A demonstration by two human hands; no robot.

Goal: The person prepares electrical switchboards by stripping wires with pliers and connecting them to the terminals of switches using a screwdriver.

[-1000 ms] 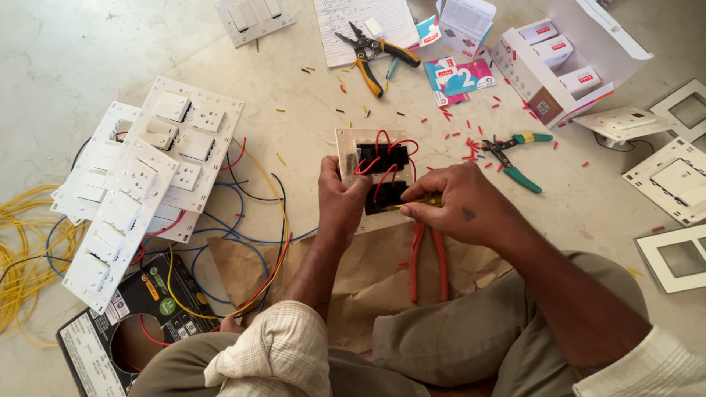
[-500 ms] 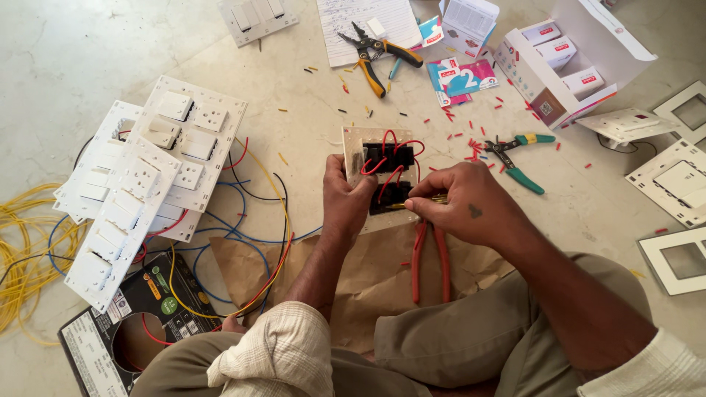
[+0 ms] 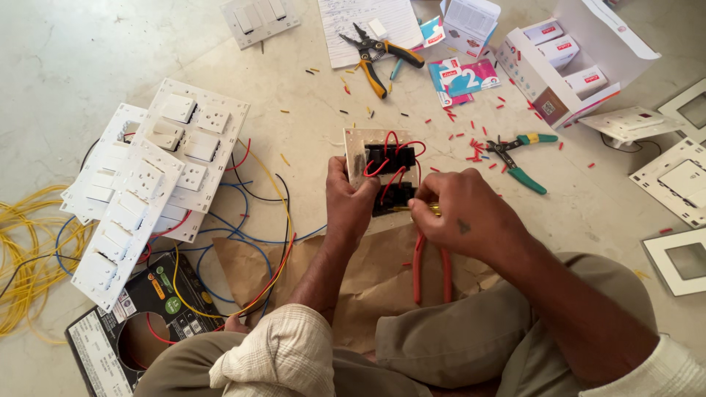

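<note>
Risk of a slipped tip or loosened red wire.

Left hand [image 3: 351,206] gripping switch plate [image 3: 379,173]; right hand [image 3: 460,220] fingers pinched on yellow-handled screwdriver [image 3: 426,210]; red-handled pliers [image 3: 430,268] just below.

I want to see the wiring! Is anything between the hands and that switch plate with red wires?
No. The left hand grips the switch plate directly, and the right hand touches its lower edge with a small tool. Red wires sit on the plate itself.

The right hand [image 3: 460,220] draws slightly back from the red-wired white switch plate [image 3: 382,173], exposing a yellow-handled tool [image 3: 430,209].
</note>
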